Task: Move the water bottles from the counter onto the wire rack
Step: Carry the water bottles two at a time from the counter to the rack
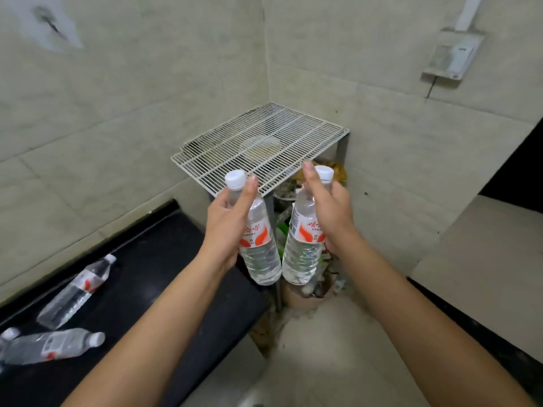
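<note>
**Two bottles in hand, short of the rack**

Your left hand (227, 221) grips a clear plastic water bottle with a white cap and a red-and-white label, the left-hand bottle (261, 254). Your fingers wrap round its upper body and your thumb lies up along its shoulder. Your right hand (329, 212) grips a second bottle of the same kind, the right-hand bottle (302, 251), in the same way, thumb pointing up beside the cap.

You hold both bottles in the air, caps leaning apart and bases close together. They hang just in front of the near edge of the white wire rack (258, 142), which stands in the corner of the beige tiled walls. Neither bottle touches it.

On the black counter (147, 259) at your lower left, two more clear bottles lie on their sides, the far counter bottle (76, 292) and the near counter bottle (50, 346). The cap of a third bottle (8, 333) shows at the frame's left edge. Under the rack sits a heap of clutter (311, 277), too blurred to make out.
</note>
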`<control>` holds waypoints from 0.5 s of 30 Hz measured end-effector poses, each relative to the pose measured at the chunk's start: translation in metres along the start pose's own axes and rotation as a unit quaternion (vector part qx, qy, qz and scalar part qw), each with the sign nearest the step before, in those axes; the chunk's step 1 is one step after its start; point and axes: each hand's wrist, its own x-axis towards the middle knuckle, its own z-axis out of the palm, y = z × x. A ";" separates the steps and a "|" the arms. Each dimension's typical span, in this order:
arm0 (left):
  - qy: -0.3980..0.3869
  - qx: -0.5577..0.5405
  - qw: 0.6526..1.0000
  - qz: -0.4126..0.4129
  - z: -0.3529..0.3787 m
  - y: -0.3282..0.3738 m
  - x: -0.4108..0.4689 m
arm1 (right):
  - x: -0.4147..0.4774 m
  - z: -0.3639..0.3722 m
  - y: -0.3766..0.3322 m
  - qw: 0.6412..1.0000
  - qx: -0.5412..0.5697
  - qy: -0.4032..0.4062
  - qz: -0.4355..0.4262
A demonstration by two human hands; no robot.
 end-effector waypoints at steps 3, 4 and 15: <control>0.014 -0.001 1.000 0.021 0.014 0.010 0.035 | 0.043 0.001 -0.013 1.000 0.012 -0.011 -0.022; 0.020 -0.004 0.999 0.029 0.018 0.014 0.048 | 0.059 0.003 -0.016 0.999 0.014 -0.018 -0.032; 0.114 -0.061 0.986 0.108 0.025 0.043 0.228 | 0.234 0.063 -0.057 0.985 -0.035 -0.081 -0.148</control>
